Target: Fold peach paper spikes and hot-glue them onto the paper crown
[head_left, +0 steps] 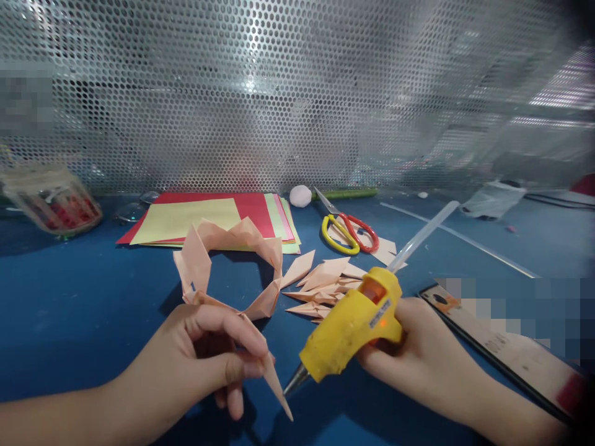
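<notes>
Between thumb and fingers, my left hand [211, 350] pinches a folded peach paper piece [277, 387], its pointed end slanting down to the right. My right hand [418, 356] grips a yellow hot glue gun [344, 334] with a clear glue stick [425, 235] standing out of its back. The gun's metal nozzle [296, 379] is at the paper piece, near its tip. Just beyond my left hand is a ring of folded peach paper [195, 263]; its near edge is partly hidden by my fingers. Several more folded peach pieces [325, 282] lie in a pile behind the gun.
Stacked coloured paper [186, 220] lies behind the ring. Scissors [348, 232] with yellow and red handles rest beside a white ball [300, 196]. A clear jar [56, 204] stands at left, a phone [502, 347] lies at right, and a perforated metal panel [297, 93] closes the back.
</notes>
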### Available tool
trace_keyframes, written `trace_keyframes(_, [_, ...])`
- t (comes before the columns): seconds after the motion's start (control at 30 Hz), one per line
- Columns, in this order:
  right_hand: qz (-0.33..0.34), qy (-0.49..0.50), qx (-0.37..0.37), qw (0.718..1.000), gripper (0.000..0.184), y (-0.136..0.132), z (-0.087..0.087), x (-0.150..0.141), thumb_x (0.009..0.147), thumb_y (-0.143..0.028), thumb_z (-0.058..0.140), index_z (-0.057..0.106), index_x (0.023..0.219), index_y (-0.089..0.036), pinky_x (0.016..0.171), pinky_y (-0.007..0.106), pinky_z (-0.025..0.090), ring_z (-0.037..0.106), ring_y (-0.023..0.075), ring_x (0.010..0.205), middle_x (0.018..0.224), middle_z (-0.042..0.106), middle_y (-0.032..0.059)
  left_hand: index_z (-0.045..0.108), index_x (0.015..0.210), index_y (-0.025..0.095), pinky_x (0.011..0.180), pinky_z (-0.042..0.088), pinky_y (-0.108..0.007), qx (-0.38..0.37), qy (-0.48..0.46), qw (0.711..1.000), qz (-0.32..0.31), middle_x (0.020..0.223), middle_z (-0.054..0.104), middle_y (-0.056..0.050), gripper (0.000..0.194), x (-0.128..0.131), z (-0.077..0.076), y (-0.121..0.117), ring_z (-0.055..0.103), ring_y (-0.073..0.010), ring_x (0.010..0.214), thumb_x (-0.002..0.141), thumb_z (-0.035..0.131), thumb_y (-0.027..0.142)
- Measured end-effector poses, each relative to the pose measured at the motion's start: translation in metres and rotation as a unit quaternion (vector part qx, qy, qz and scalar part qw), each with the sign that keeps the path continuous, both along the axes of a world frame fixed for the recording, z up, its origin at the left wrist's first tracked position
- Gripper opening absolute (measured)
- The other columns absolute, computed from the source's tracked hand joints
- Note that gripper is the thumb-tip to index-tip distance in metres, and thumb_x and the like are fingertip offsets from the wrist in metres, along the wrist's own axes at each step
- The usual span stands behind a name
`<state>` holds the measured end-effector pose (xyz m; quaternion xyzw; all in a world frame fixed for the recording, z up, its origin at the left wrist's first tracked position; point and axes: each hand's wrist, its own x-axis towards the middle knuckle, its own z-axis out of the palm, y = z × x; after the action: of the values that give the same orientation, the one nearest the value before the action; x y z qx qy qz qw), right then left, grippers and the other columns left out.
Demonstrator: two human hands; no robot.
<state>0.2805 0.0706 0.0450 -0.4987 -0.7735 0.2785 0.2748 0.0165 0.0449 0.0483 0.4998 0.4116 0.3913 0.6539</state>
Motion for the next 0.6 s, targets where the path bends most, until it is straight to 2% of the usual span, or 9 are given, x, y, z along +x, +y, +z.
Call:
trace_keyframes(0.17, [0.030, 0.007, -0.037, 0.999, 0.010, -0.002, 0.003, -0.001, 0.063, -0.021, 0.051, 0.045, 0.055, -0.024, 0.042, 0.021, 0.030, 0.036, 0.0095, 0.046, 0.050, 0.040, -0.0068, 0.074, 0.073, 0.022, 0.041, 0.050, -0.010, 0.039, -0.028, 0.999, 0.004, 0.075, 0.076, 0.002, 0.006, -0.002, -0.003, -0.002, 0.064, -0.0063, 0.041, 0.076, 0.078, 0.019])
trace_keyframes(0.27, [0.029, 0.002, -0.030, 0.999, 0.011, -0.003, 0.004, 0.000, 0.062, -0.020, 0.052, 0.045, 0.054, -0.024, 0.041, 0.022, 0.030, 0.038, 0.0100, 0.044, 0.049, 0.041, -0.0072, 0.075, 0.076, 0.024, 0.043, 0.051, -0.008, 0.064, -0.042, 0.997, 0.010, 0.075, 0.075, 0.004, 0.008, -0.003, -0.001, -0.004, 0.066, -0.0059, 0.042, 0.080, 0.077, 0.018])
trace_keyframes(0.33, [-0.003, 0.002, -0.018, 1.000, 0.009, -0.002, 0.005, 0.001, 0.063, -0.022, 0.055, 0.050, 0.057, -0.025, 0.043, 0.024, 0.035, 0.047, 0.0129, 0.045, 0.051, 0.051, -0.0055, 0.075, 0.080, 0.028, 0.045, 0.051, -0.007, 0.092, -0.051, 0.994, 0.013, 0.078, 0.074, 0.006, 0.010, -0.004, -0.002, -0.007, 0.067, -0.0049, 0.043, 0.084, 0.075, 0.019])
trace_keyframes(0.4, [-0.062, 0.019, -0.004, 0.998, 0.008, 0.001, 0.006, 0.002, 0.068, -0.029, 0.062, 0.056, 0.070, -0.026, 0.046, 0.026, 0.042, 0.058, 0.0176, 0.051, 0.060, 0.063, -0.0025, 0.075, 0.087, 0.032, 0.047, 0.053, -0.006, 0.145, -0.051, 0.988, 0.020, 0.087, 0.073, 0.008, 0.014, -0.005, -0.005, -0.011, 0.068, -0.0037, 0.046, 0.090, 0.070, 0.020])
trace_keyframes(0.47, [-0.146, 0.064, 0.001, 0.987, 0.029, 0.007, 0.006, 0.004, 0.069, -0.040, 0.072, 0.053, 0.086, -0.026, 0.048, 0.028, 0.047, 0.064, 0.0210, 0.057, 0.068, 0.068, -0.0011, 0.073, 0.095, 0.036, 0.049, 0.053, -0.006, 0.211, -0.030, 0.977, 0.033, 0.095, 0.069, 0.008, 0.018, -0.007, -0.009, -0.015, 0.068, -0.0018, 0.047, 0.096, 0.062, 0.021])
trace_keyframes(0.53, [-0.229, 0.117, -0.003, 0.966, 0.052, 0.016, 0.004, 0.008, 0.064, -0.050, 0.081, 0.045, 0.094, -0.027, 0.044, 0.029, 0.046, 0.061, 0.0203, 0.050, 0.063, 0.064, -0.0036, 0.070, 0.100, 0.036, 0.052, 0.055, -0.006, 0.259, 0.009, 0.965, 0.037, 0.097, 0.066, 0.008, 0.019, -0.008, -0.012, -0.019, 0.066, -0.0004, 0.046, 0.100, 0.056, 0.023])
trace_keyframes(0.6, [-0.257, 0.148, -0.001, 0.955, 0.058, 0.025, -0.001, 0.012, 0.069, -0.056, 0.078, 0.036, 0.098, -0.028, 0.037, 0.028, 0.040, 0.052, 0.0168, 0.039, 0.062, 0.060, -0.0067, 0.067, 0.102, 0.036, 0.052, 0.054, -0.006, 0.291, 0.036, 0.956, 0.029, 0.098, 0.064, 0.007, 0.020, -0.009, -0.014, -0.021, 0.065, 0.0005, 0.045, 0.102, 0.052, 0.023])
